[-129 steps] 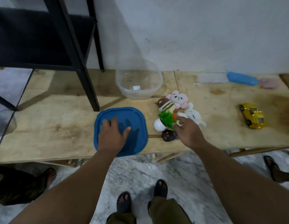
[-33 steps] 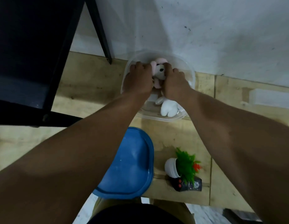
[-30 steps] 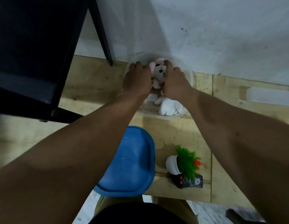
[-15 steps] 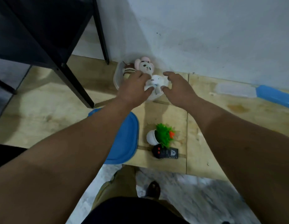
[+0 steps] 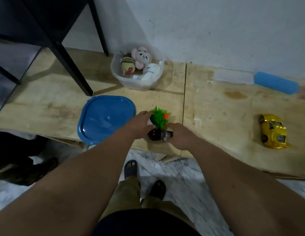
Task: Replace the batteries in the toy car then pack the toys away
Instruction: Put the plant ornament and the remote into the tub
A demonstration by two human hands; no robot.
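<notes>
1. Head view, landmark the blue lid (image 5: 106, 119): flat on the wooden table (image 5: 216, 106), overhanging its near edge.
2. Just right of the lid: left hand (image 5: 138, 126), fingers curled round the white pot of a small green plastic plant (image 5: 159, 117).
3. Just beyond that, further right of the lid: right hand (image 5: 180, 135), thumb and fingers pinching the end of a black remote control (image 5: 156, 135) with red buttons, low at the table's near edge, touching the plant.
4. Behind the lid, by the wall: clear plastic container (image 5: 131, 82), holding a striped bee plush (image 5: 128, 65), a pink panda plush (image 5: 142, 57) and a white bunny plush (image 5: 151, 71).
5. Far right of the lid, well apart from both hands: yellow toy car (image 5: 273, 131), standing on its wheels on the table.
6. Far right and behind the lid, near the wall: blue cylinder (image 5: 276, 85), lying flat.
7. Left and behind the lid: black metal frame leg (image 5: 71, 65) planted on the table.
</notes>
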